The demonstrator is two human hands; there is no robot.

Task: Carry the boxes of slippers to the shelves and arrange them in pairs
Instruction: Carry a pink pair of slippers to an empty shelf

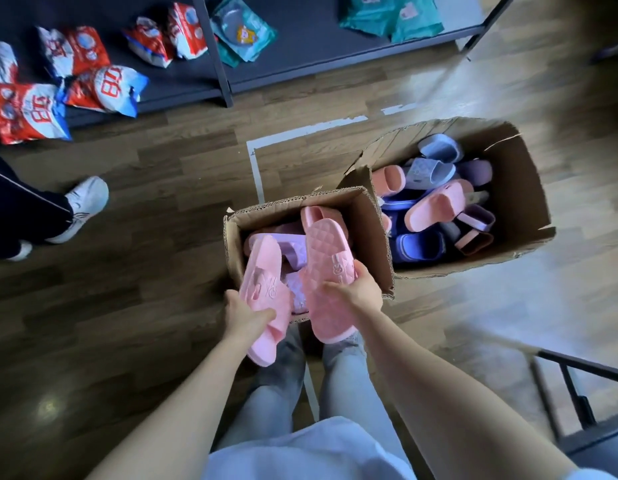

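Near box: open brown cardboard box (364,233) holding pink and lilac slippers.
Far box: larger torn cardboard box (515,188), mixed slippers.
Left hand (246,315): gripping smooth pink slipper (266,292).
Right hand (357,289): gripping quilted pink slipper (326,265).

Quilted matt pink slippers (330,271) (rubbery), raw corrugated cardboard box (376,230), wood-grain floor (144,271).

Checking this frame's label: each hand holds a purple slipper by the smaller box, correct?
Wrong colour. The head view shows the left hand holding a pink slipper and the right hand a quilted pink slipper, by the smaller box.
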